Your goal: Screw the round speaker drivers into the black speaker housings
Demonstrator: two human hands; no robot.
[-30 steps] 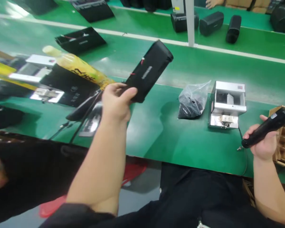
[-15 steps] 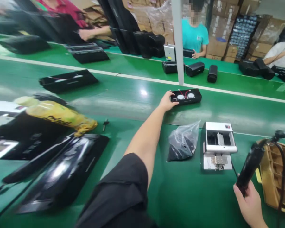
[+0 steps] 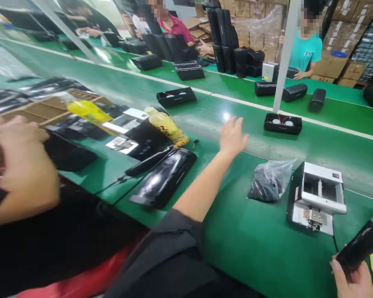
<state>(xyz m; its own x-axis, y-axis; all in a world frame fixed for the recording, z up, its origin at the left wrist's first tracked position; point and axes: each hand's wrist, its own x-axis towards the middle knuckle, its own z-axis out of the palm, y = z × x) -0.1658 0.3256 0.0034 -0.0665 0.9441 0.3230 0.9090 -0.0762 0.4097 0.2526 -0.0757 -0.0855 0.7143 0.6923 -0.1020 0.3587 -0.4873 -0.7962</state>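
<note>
My left hand (image 3: 233,136) reaches over the near edge of the conveyor belt, fingers spread, holding nothing. To its right, apart from it, a black speaker housing (image 3: 282,129) with two round white parts and red wires lies on the belt. At the lower right, my right hand (image 3: 356,279) is wrapped round a black electric screwdriver (image 3: 362,240), whose tip is hidden. Beside that hand stands a white and black screw feeder (image 3: 318,198). Between my arms on the bench lies a clear plastic bag (image 3: 270,180) of small black parts.
A glossy black casing (image 3: 166,178) and another black screwdriver (image 3: 149,161) lie left of my forearm. Behind them are a yellow-labelled bottle (image 3: 168,126) and a second screw feeder (image 3: 126,124). A co-worker's arm (image 3: 27,165) reaches in at left. A pale post (image 3: 284,62) rises beyond the belt.
My left hand has let go of the speaker housing and drawn back from it to the left, fingers spreading. The view has swung left. My right hand still holds the screwdriver.
</note>
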